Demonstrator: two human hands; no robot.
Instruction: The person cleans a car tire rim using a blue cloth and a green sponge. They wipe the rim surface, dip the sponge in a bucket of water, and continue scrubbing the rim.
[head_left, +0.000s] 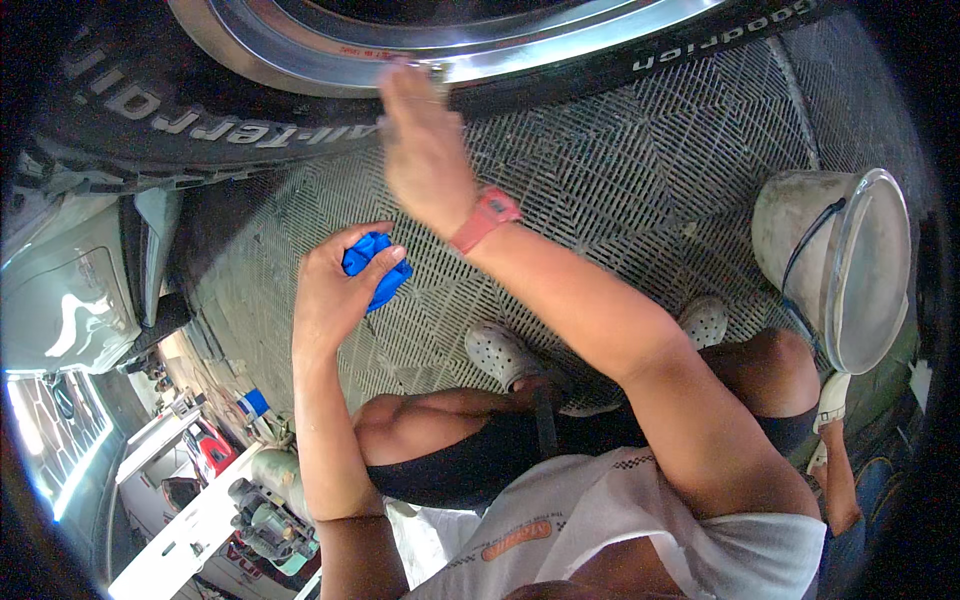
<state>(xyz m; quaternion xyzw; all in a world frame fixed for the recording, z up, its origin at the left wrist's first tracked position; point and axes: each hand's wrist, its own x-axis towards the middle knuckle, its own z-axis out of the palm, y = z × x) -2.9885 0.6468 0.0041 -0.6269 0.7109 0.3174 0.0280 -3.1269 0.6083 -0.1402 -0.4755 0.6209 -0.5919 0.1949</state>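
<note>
My left hand (330, 292) holds a crumpled blue cloth (381, 276) between thumb and fingers, above the floor. Blurred by motion, my right hand (427, 150) reaches up to the wheel, its fingertips at the lower edge of the shiny metal rim (525, 67). A red watch (489, 214) is on that wrist. Whether the right fingers pinch anything is unclear. The black all-terrain tyre (247, 124) with raised pale lettering surrounds the rim and fills the top of the view.
Grey slatted floor tiles (600, 225) lie below. At right stands a pale bucket (795, 225) with a dark handle; near it are another person's shoe (832, 401) and leg. A vehicle body panel (67, 292) is at left. A green air compressor (274, 517) sits lower left.
</note>
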